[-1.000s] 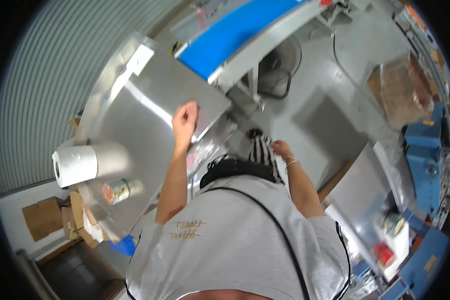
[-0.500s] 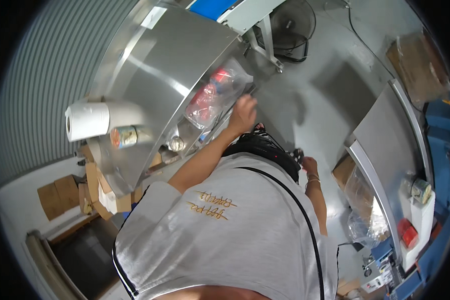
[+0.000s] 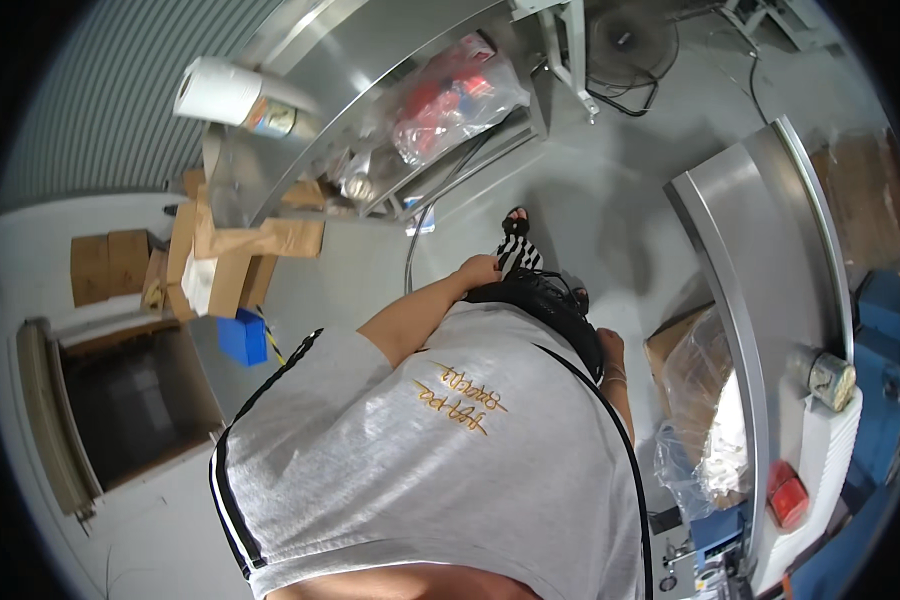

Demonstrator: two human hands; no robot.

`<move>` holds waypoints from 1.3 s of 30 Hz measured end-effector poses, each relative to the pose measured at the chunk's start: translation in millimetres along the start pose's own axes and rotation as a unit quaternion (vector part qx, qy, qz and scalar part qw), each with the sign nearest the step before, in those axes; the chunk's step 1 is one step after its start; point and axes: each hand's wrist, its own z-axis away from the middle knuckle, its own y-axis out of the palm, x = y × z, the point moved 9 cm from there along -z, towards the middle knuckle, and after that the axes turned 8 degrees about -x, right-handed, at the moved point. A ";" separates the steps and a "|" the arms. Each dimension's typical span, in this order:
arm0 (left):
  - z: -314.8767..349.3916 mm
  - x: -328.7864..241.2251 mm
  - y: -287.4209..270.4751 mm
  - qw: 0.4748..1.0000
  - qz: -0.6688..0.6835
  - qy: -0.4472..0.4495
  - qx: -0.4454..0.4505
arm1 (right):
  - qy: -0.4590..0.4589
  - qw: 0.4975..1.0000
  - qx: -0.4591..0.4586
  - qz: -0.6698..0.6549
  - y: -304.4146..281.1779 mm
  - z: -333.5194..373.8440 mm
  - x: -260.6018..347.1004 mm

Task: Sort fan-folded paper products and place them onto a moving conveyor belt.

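A white paper roll [image 3: 217,92] is at 10 o'clock on a desk [image 3: 370,45]. A clear bag [image 3: 460,105] with red things is at 12. Near the middle, the left hand [image 3: 480,270] is by the striped pants [image 3: 518,254]. Past 3 o'clock, the right hand [image 3: 612,346] is by the black cloth [image 3: 562,325]. I can't tell how open the fingers are, or if they hold anything. This looks like walking; grabbing something would need a reach.

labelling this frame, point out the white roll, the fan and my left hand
White roll [image 3: 222,92], head view: middle of its side
Fan [image 3: 628,42], head view: middle of its grille
Left hand [image 3: 481,270], head view: middle of the hand
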 end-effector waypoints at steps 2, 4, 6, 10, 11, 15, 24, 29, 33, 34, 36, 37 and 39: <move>19.4 -12.4 6.6 0.999 -0.003 0.031 -0.008 | -0.067 0.998 0.004 0.019 -10.8 10.8 -4.0; 42.7 -13.0 7.0 0.998 0.053 -0.006 -0.030 | -0.046 0.999 0.009 0.026 -16.8 15.6 -19.2; 56.7 -2.1 15.7 0.998 0.060 -0.022 -0.028 | -0.018 0.999 0.027 0.029 -19.7 21.5 -18.8; 82.3 28.8 45.5 0.996 0.074 -0.051 -0.002 | 0.009 1.000 0.025 0.002 -23.8 6.1 -33.0; 88.9 32.6 48.8 0.996 0.074 -0.051 -0.003 | 0.020 0.999 0.032 -0.032 -17.8 4.4 -37.2; 120.4 47.2 60.4 0.990 0.133 -0.037 -0.012 | 0.013 0.998 0.020 -0.059 -5.5 4.2 -46.3; 209.7 124.1 94.3 0.975 0.162 -0.153 -0.013 | -0.164 0.977 0.017 0.138 57.1 69.5 -81.4; 225.2 138.8 107.1 0.990 0.141 -0.020 0.012 | -0.127 0.988 -0.084 0.033 44.5 86.1 -128.8; 229.3 136.5 98.6 0.994 0.105 -0.030 0.014 | -0.045 0.994 -0.075 0.070 39.4 82.7 -201.7; 226.5 136.6 102.7 0.995 0.098 -0.025 0.023 | -0.015 0.993 -0.070 0.094 37.7 70.9 -239.2; 223.1 140.7 105.2 0.993 0.112 -0.035 0.020 | 0.046 0.992 -0.026 0.116 39.3 72.4 -265.8; 223.2 141.1 104.8 0.993 0.113 -0.035 0.020 | 0.053 0.997 -0.027 0.055 37.3 78.4 -264.2; 219.7 128.7 98.0 0.997 0.059 -0.042 0.035 | 0.090 0.988 -0.012 -0.125 47.5 98.4 -274.9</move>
